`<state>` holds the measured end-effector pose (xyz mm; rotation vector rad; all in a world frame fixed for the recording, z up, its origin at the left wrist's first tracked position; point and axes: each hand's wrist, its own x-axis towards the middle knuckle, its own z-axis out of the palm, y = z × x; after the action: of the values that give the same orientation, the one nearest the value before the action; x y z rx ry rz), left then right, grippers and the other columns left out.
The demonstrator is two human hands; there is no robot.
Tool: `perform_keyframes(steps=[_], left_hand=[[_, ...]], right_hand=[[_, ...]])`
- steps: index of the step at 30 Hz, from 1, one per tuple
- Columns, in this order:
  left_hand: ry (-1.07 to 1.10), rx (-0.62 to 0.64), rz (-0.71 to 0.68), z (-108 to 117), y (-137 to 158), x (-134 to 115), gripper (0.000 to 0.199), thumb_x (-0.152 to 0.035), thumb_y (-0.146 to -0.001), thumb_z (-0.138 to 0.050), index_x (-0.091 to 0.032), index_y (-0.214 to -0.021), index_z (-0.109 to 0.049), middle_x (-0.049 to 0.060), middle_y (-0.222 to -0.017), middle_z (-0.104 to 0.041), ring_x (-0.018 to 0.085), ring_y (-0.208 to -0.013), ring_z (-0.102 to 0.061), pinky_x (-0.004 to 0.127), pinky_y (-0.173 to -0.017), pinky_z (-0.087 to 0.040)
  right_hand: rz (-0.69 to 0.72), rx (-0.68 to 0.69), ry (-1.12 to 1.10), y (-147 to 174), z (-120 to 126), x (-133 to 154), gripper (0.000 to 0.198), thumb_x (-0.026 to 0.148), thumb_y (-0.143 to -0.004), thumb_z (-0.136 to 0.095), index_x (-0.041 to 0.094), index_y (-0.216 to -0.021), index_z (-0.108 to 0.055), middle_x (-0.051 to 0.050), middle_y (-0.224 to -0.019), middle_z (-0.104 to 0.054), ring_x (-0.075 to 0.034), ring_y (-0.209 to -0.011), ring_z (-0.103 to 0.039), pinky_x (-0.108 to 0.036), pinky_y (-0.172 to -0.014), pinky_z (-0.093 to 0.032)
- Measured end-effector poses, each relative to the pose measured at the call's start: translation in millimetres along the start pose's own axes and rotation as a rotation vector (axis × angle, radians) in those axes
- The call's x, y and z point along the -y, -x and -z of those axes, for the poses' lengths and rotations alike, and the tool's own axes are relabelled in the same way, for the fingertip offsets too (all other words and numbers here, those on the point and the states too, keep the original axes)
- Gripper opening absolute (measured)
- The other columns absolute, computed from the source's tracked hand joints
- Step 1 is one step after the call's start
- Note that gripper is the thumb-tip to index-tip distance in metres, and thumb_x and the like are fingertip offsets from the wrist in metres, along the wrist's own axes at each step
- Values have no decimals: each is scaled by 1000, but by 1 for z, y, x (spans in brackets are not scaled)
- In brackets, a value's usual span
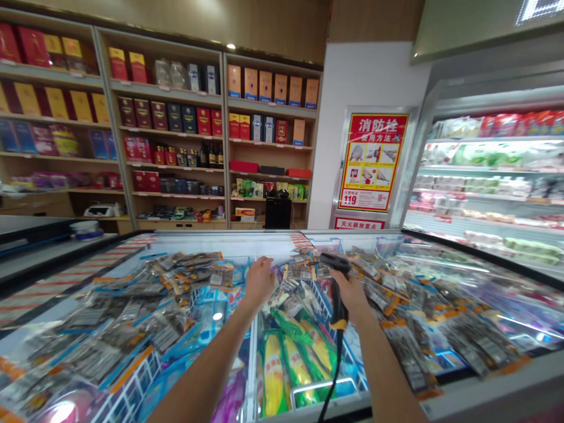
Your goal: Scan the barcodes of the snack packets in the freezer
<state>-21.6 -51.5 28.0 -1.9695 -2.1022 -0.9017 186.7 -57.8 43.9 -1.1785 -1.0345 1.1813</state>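
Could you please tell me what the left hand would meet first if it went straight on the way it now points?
Probably the freezer's back wall, which shows just beyond the left hand. Depth is unclear here, so it might brush nearby packets first.

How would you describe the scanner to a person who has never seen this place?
Find the big chest freezer. Over it, the right hand grips the scanner, black with a yellow-orange base. Unlike the packets below, it trails a black cable.
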Motion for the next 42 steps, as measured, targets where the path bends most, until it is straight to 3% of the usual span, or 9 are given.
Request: perform_keyframes(steps=[4, 7, 11, 15, 22, 26, 31, 36, 42], left_hand=[[64, 187, -142, -50, -2, -44, 43, -31, -77, -41, -23, -119, -44, 5, -130, -40, 21, -118, -35, 36, -93, -30], [80, 265, -193, -64, 0, -54, 41, -40, -75, -42, -28, -115, -47, 3, -129, -42, 23, -120, -32, 45, -93, -27], [44, 245, -169, -47, 3, -35, 31, -38, -79, -36, -26, -94, -60, 4, -114, -55, 22, -111, -41, 44, -93, -26], [-48, 139, -15, -20, 12, -5, 27, -36, -76, -40, -21, -74, -62, 7, -95, -60, 24, -104, -44, 42, -91, -27], [-56, -46, 356, -17, 23, 19, 54, -50, -60, -55, -13, -100, -51, 17, -106, -51, 36, -107, -39, 48, -85, -29], [94, -35, 314, -19, 18, 24, 63, -37, -55, -64, -13, -110, -43, 15, -108, -49, 30, -105, -44, 41, -86, -33], [262, -156, 241, -15, 10, 34, 76, -12, -58, -56, -13, -126, -23, 15, -123, -35, 18, -103, -47, 28, -82, -39], [650, -187, 212, -11, 6, 42, 81, -4, -57, -51, -22, -130, -19, 8, -111, -50, 10, -68, -56, 25, -64, -45], [654, -168, 231, -3, 9, 36, 81, -6, -59, -51, -21, -131, -19, 9, -111, -53, 8, -63, -54, 22, -62, -44]], right_hand=[[-1, 13, 15, 0, -1, 0, 27, 40, -62, -59, 17, -51, -50, 0, -36, -50, -11, -31, -44, -22, -31, -34], [-7, 19, -10, -1, 1, 1, 27, 40, -63, -58, 17, -51, -50, 0, -34, -49, -12, -30, -44, -23, -31, -34], [-12, 24, -23, 0, 2, 3, 28, 40, -62, -57, 17, -48, -49, 0, -35, -49, -12, -31, -44, -23, -30, -34], [-43, 56, -44, 8, -4, 5, 25, 38, -63, -57, 16, -51, -50, 1, -39, -50, -10, -31, -44, -22, -30, -35], [-134, 328, -85, 27, -23, 0, 25, 40, -64, -54, 16, -67, -52, 2, -44, -52, -10, -34, -46, -21, -30, -36], [-153, 402, -69, 30, -28, -5, 27, 42, -64, -55, 15, -67, -51, 2, -46, -52, -9, -34, -47, -20, -31, -36], [-151, 436, -79, 33, -28, -3, 27, 41, -65, -55, 16, -72, -52, 2, -47, -53, -9, -35, -47, -20, -31, -37], [-109, 476, -146, 37, -29, 0, 26, 41, -66, -54, 15, -72, -53, 2, -49, -53, -8, -36, -46, -19, -32, -38], [-88, 527, -134, 40, -29, -1, 24, 39, -68, -53, 15, -71, -52, 3, -49, -53, -8, -35, -45, -19, -32, -37]])
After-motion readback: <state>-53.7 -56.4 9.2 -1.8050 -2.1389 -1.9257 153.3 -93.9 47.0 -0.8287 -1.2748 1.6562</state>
